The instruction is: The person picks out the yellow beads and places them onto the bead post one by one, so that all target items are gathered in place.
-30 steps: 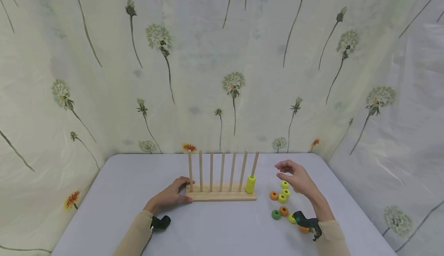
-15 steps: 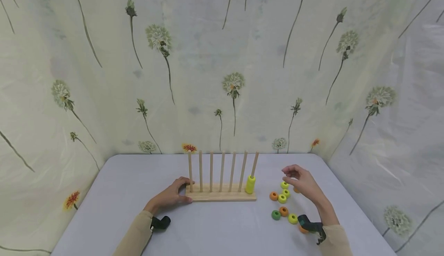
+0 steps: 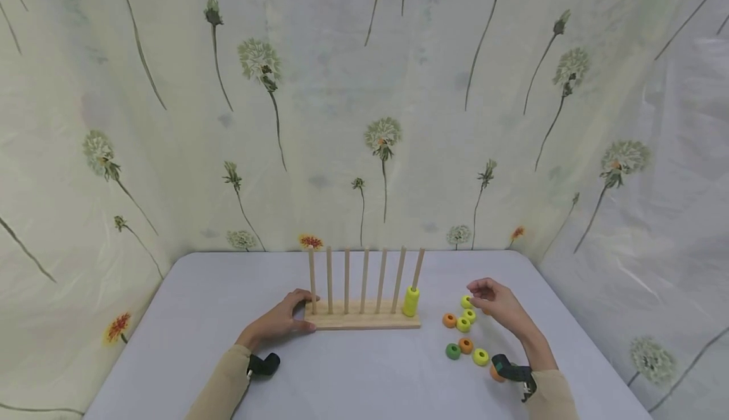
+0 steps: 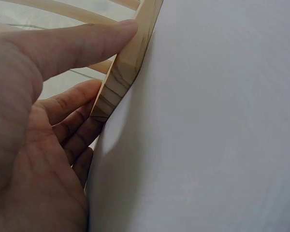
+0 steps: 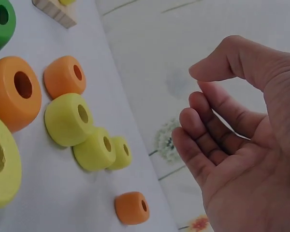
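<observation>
A wooden peg rack [image 3: 362, 324] stands on the table, with a row of upright pegs. Yellow beads [image 3: 411, 302] are stacked on its rightmost peg. My left hand [image 3: 280, 319] grips the left end of the base, the thumb along its front edge and the fingers behind, as the left wrist view shows. Over the loose beads at the right hovers my right hand [image 3: 498, 306], fingers gently curved and nothing between them. Close below its fingertips lies a yellow bead [image 3: 466, 302]. An orange bead [image 5: 132, 208] sits near this hand, mostly hidden behind it in the head view.
Several more beads lie right of the rack: a green bead [image 3: 452, 351], orange beads [image 3: 466, 345] and yellow ones [image 3: 481, 357]. Another orange bead [image 3: 497, 374] is partly covered by the right wrist camera [image 3: 512, 369]. A flowered cloth [image 3: 364, 123] hangs behind the white table [image 3: 364, 376].
My right hand has moved slightly right and down toward the loose beads, its thumb and fingertips closer together. The left hand stays on the rack's base.
</observation>
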`<action>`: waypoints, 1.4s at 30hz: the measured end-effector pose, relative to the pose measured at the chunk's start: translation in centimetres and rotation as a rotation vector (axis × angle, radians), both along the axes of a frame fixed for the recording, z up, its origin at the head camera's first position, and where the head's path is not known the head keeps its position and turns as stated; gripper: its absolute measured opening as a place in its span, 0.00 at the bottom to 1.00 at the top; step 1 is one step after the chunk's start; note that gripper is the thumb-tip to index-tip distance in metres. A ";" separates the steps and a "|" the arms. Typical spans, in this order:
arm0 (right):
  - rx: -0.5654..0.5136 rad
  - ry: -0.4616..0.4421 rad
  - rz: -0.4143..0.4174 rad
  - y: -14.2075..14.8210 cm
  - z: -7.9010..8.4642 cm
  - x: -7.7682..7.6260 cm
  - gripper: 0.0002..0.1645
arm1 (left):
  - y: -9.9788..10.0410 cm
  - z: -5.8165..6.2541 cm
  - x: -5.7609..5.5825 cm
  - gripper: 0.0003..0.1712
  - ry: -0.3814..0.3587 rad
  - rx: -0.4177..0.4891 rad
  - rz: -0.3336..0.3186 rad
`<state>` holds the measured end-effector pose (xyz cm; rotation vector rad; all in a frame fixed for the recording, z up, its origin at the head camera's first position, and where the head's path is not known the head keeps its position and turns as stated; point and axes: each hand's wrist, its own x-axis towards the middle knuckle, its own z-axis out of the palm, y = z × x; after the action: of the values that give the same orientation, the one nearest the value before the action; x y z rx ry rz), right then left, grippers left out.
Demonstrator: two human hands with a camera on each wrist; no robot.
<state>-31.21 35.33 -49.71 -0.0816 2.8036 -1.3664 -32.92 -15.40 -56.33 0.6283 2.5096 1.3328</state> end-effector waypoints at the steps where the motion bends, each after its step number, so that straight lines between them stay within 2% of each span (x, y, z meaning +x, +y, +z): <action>1: -0.001 -0.005 0.004 0.1 -0.2 -0.1 0.22 | 0.0 0.0 0.0 0.36 -0.002 -0.002 -0.001; 11: -0.002 -0.046 0.042 1.1 -2.3 -0.6 0.20 | 0.0 0.3 0.0 0.35 -0.009 -0.009 0.006; 19: -0.008 -0.077 0.069 1.4 -3.3 -0.7 0.22 | 0.1 0.5 0.1 0.35 -0.021 -0.006 0.021; 30: -0.022 -0.093 0.078 1.7 -4.2 -0.7 0.24 | 0.1 0.2 0.1 0.35 -0.028 -0.011 0.017; 42: -0.007 -0.096 0.078 1.5 -4.7 -0.6 0.25 | 0.0 0.3 0.1 0.35 0.007 -0.004 -0.005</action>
<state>-31.84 36.85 -54.45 -0.1203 2.6882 -1.3266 -32.84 -15.36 -56.01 0.6390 2.5140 1.3266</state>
